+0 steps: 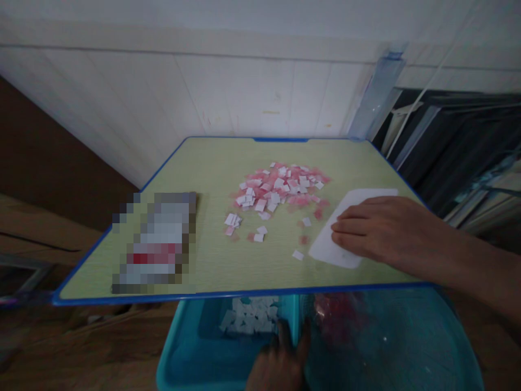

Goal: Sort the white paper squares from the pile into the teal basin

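My right hand (pixel 372 231) presses down over a white sheet (pixel 362 198) at the right of a low folding table; its fingers lie close together and the thumb is hidden. Left of the sheet, small white and pink paper squares (pixel 280 187) lie in a loose pile, with a few stray squares nearer the front edge. Below that edge, my left hand (pixel 279 364) reaches over the teal tub, its fingers apart and partly blurred in shadow. Just beyond its fingertips are white paper pieces (pixel 250 315) inside the teal tub (pixel 166 353). Nothing shows between these fingers.
A blue rim edges the green tabletop (pixel 228 271). At its left lies a pixelated flat object (pixel 158 239). A round teal basin (pixel 459 347) with something red under clear plastic stands below right. A clear bottle (pixel 378 92) and dark stacked panels (pixel 451 130) stand behind, near a white wall.
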Demonstrator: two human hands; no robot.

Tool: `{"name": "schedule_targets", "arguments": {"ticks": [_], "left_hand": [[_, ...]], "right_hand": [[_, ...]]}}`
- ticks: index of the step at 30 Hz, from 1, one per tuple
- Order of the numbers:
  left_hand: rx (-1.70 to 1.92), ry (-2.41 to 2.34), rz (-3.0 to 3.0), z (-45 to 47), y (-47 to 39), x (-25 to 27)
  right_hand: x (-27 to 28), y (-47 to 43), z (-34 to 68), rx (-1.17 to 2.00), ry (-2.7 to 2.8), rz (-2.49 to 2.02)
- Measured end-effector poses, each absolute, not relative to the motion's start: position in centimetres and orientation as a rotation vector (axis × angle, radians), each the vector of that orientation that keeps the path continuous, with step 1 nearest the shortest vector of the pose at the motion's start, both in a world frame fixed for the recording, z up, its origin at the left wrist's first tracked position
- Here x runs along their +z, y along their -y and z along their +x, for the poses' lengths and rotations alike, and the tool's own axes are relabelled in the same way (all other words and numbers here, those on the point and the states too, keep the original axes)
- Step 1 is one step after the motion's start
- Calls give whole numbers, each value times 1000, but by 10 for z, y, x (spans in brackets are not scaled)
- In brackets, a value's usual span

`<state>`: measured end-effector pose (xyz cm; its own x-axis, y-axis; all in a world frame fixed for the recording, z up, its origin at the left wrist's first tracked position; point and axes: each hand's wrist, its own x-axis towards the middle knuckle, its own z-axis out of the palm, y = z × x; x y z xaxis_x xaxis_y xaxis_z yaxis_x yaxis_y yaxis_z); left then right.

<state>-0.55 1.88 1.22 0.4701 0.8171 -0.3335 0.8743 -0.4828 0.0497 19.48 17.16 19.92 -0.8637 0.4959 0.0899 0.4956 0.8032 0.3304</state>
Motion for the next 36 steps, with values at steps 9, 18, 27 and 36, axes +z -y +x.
{"name": "schedule_targets", "arguments": {"ticks": [9, 18, 27, 36], "left_hand": [[-375, -1514, 2480, -2, -17, 14], [-450, -1563, 2426, 3, -21, 21], [-242, -1575, 2560, -1, -14, 8], [-329, -1677, 2486, 6, -14, 10]], "right_hand": [[192, -178, 166, 491, -3026, 520], [191, -165, 118, 421, -3147, 322], [195, -159, 110, 395, -3184, 267], [228, -198, 173, 216, -3055, 986]]}}
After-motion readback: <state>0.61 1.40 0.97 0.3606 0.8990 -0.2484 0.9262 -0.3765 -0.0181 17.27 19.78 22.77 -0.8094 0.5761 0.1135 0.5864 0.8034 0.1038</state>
